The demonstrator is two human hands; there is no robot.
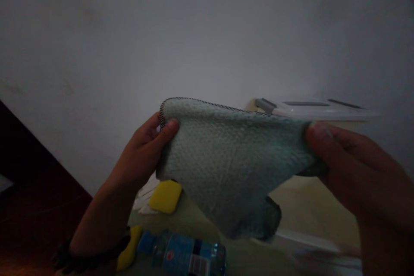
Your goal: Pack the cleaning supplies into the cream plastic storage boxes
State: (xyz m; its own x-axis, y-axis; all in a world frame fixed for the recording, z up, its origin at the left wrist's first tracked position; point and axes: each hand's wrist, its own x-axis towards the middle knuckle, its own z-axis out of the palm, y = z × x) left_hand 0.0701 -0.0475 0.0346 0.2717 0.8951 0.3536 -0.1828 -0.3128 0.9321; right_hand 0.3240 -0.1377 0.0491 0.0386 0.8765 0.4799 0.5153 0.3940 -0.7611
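Note:
Between my two hands a pale grey-green cleaning cloth (pixel 226 155) with dark stitching along its edge is stretched out in the air. My left hand (pixel 148 146) pinches its upper left corner, thumb in front. On the other side, my right hand (pixel 346 159) grips the upper right part, the thumb pressing on the fabric. The lower part of the cloth hangs loose and one corner folds over, showing a darker side.
Below lie a blue-labelled bottle (pixel 190 254) on its side, a yellow sponge (pixel 165 197), another yellow piece (pixel 130 248) and something white and ribbed (pixel 145 198). A white object with grey slots (pixel 310 110) is behind the cloth, near the pale wall (pixel 194 39).

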